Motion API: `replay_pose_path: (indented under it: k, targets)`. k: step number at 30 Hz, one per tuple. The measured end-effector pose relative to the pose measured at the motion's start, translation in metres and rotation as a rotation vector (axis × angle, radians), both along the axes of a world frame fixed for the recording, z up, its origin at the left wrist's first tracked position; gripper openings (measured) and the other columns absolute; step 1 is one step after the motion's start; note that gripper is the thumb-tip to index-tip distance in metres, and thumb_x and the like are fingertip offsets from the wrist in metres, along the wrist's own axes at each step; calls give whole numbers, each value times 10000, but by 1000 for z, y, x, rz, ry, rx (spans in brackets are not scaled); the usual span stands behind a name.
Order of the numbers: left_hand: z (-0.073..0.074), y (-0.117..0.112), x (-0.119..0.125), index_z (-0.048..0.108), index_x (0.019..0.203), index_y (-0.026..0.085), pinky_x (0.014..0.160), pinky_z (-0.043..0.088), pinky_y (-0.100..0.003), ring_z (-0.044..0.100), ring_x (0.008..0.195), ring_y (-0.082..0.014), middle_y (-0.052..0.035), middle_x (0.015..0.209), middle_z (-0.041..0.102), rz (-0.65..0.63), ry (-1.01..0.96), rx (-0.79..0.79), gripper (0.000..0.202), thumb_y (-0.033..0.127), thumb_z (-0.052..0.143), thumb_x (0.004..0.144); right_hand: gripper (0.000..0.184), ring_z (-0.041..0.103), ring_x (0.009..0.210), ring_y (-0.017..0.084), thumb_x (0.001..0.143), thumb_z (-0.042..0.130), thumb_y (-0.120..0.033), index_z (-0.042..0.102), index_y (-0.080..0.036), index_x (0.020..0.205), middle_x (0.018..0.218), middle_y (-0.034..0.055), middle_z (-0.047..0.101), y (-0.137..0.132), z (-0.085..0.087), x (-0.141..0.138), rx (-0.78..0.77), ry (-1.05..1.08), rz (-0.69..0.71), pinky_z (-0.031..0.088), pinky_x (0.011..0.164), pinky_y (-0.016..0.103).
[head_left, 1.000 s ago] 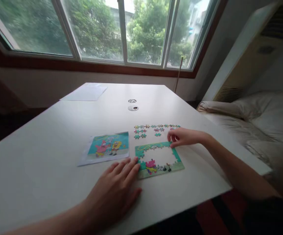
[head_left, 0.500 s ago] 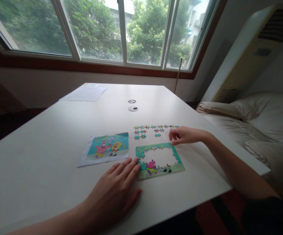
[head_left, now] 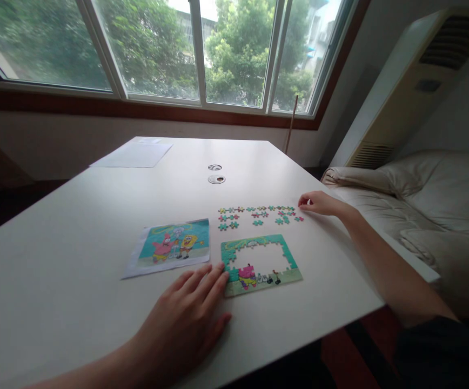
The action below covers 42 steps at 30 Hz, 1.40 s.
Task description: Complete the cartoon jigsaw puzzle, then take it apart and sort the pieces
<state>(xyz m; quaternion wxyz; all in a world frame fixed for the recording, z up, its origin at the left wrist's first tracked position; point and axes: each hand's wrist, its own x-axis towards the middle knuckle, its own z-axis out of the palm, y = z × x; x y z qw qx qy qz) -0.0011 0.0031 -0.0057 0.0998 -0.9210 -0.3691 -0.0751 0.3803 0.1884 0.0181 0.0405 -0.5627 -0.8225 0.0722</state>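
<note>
A partly built cartoon jigsaw puzzle (head_left: 258, 241) lies on the white table (head_left: 76, 227); its border is joined and its middle is bare. My left hand (head_left: 181, 319) lies flat and open, fingertips touching the puzzle's left edge. To the left of the puzzle lies the printed reference picture (head_left: 173, 243). Several loose puzzle pieces (head_left: 259, 214) sit in rows behind the puzzle. My right hand (head_left: 319, 203) rests at the right end of those rows, fingers curled together at the tips; what they pinch, if anything, is too small to see.
A white sheet of paper (head_left: 131, 154) lies at the far left of the table, and a round cable grommet (head_left: 216, 179) sits mid-table. Pale bedding (head_left: 441, 200) and a standing air conditioner (head_left: 400, 81) are to the right. A thin stick (head_left: 290, 124) leans by the window.
My right hand has left the puzzle's upper right corner and moved back and right to the end of the loose pieces. My left hand has stayed in place.
</note>
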Motion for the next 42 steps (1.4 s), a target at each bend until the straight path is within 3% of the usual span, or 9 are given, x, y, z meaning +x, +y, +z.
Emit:
replay_pose_path:
  k: [6, 12, 22, 29, 34, 38, 42]
  targets:
    - [0, 0, 0, 474, 1195, 164, 884, 393, -392, 475, 1084, -262, -101, 1250, 485, 0, -29, -2, 432, 365, 438, 815, 232, 511, 585, 107, 727, 520, -370, 642, -179, 776, 695, 12, 621, -5, -2, -24, 37, 118, 16, 356, 558, 203]
    - [0, 0, 1, 476, 1195, 159, 889, 389, -384, 475, 1082, -256, -103, 1247, 487, 4, -27, 2, 432, 364, 436, 816, 322, 498, 555, 83, 657, 595, -459, 637, -171, 796, 722, 3, 618, -11, -10, -51, -33, 203, 4, 356, 546, 190]
    - [1, -1, 1, 468, 1204, 160, 887, 398, -393, 470, 1090, -260, -101, 1261, 474, 4, 0, -9, 435, 376, 412, 831, 337, 472, 561, 76, 616, 630, -411, 593, -139, 814, 770, 21, 593, -8, -9, -52, -153, 264, -8, 341, 490, 181]
    - [1, 1, 0, 452, 1219, 161, 883, 402, -395, 470, 1090, -261, -103, 1264, 470, -2, 10, -26, 442, 382, 400, 840, 339, 436, 497, 69, 669, 587, -422, 560, -122, 823, 663, 5, 563, -10, -7, -52, -242, 445, 31, 329, 449, 192]
    - [1, 0, 0, 454, 1217, 161, 892, 394, -398, 461, 1100, -264, -105, 1265, 468, 5, -11, -37, 438, 376, 410, 838, 350, 472, 587, 81, 695, 588, -430, 590, -110, 835, 705, 18, 590, -29, 4, -73, -331, 567, 231, 361, 538, 210]
    - [2, -1, 1, 468, 1204, 163, 895, 393, -391, 468, 1091, -262, -107, 1259, 473, 8, -39, -43, 427, 365, 427, 830, 285, 446, 588, 75, 739, 572, -390, 624, -127, 837, 699, 12, 602, -56, 10, -102, -438, 447, 480, 337, 534, 200]
    - [3, -1, 1, 458, 1213, 164, 896, 390, -395, 463, 1097, -263, -106, 1260, 472, 9, -42, -54, 432, 363, 426, 831, 231, 446, 613, 82, 769, 553, -348, 628, -153, 867, 765, 19, 616, -72, 10, -118, -416, 374, 583, 355, 556, 196]
